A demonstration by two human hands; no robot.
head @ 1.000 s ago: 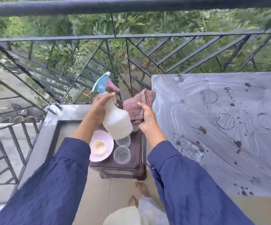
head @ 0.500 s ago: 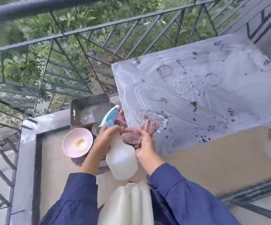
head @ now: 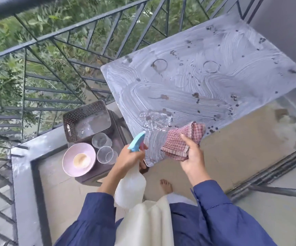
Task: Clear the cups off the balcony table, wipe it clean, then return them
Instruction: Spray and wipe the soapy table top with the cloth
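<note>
the right hand (head: 190, 153) has brought the checked cloth (head: 182, 141) onto the table (head: 214, 64) at frame centre, so wiping can start. the left hand (head: 129, 158) grips the spray bottle (head: 130, 189).

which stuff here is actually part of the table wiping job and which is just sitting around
In use: table, checked cloth in right hand, spray bottle in left hand, two glasses.

Lying about: perforated basket, pink bowl, stool.

bench (head: 205, 82) right corner runs off frame, bottle (head: 130, 189) bottom tucked behind the white cloth (head: 147, 222), stool (head: 90, 176) mostly covered.
</note>
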